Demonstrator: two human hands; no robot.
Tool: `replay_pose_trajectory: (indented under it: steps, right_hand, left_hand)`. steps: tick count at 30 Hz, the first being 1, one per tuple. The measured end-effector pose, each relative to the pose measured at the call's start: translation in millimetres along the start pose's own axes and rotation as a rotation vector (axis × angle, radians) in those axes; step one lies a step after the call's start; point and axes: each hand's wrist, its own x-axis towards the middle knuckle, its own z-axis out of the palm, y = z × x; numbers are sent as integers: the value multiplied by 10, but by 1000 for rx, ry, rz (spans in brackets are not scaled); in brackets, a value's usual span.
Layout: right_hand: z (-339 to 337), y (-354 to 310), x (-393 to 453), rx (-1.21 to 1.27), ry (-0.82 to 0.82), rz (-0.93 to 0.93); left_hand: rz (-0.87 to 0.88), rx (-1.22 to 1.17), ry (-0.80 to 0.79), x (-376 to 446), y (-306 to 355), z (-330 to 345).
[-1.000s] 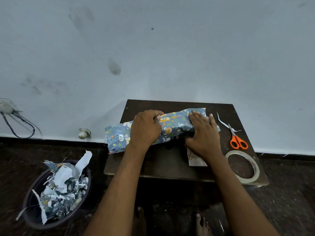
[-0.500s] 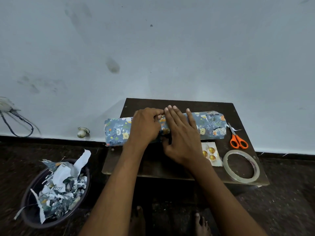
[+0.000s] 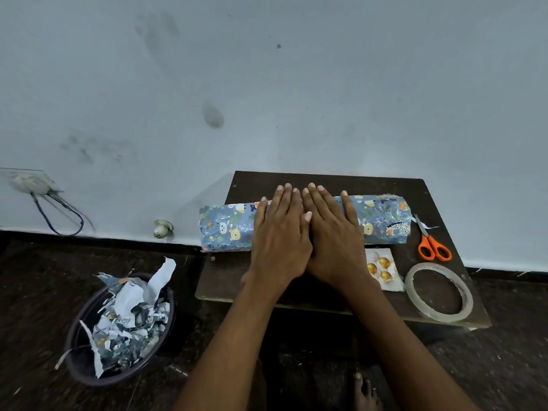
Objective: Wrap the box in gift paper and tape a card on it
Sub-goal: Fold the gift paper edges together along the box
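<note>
Both hands, the left hand (image 3: 280,232) and right hand (image 3: 333,235), press flat and straight-fingered, side by side, on the middle of the wrapped box (image 3: 225,226); its long axis runs left-right beneath them; the card (image 3: 382,268) lies just beside the right hand.

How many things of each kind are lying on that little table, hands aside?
Wrapped box: 1
Card: 1
Scissors: 1
Tape roll: 1
Total: 4, on the table. Both hands, left hand and right hand, press flat on the box.
</note>
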Motion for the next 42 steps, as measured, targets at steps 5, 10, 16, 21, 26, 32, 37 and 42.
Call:
replay_pose_trajectory:
  steps: [5, 10, 16, 21, 26, 32, 37, 42]
  right_hand:
    - [-26, -16, -5, -27, -23, 7]
    - [-45, -24, 3, -61, -42, 9]
    - [-33, -15, 5, -55, -22, 7]
    - [-41, 4, -6, -59, -29, 9]
    - [-28, -26, -2, -34, -23, 8]
    - [-24, -11, 2, -69, -48, 2]
    - [-18, -18, 8, -71, -41, 9]
    - [-10, -16, -5, -19, 0, 11]
  left_hand:
    - [-188, 117, -90, -81, -172, -119]
    - [-430, 155, -121, -92, -389, -298]
    - [-697, 151, -66, -62, -592, -537]
    - [-405, 115, 136, -26, -402, -472]
    - [-109, -29, -147, -48, -116, -224]
    - [-353, 108, -228, -57, -316, -290]
    - [-360, 167, -108, -50, -192, -316]
    - [-61, 19, -57, -3, -12, -187]
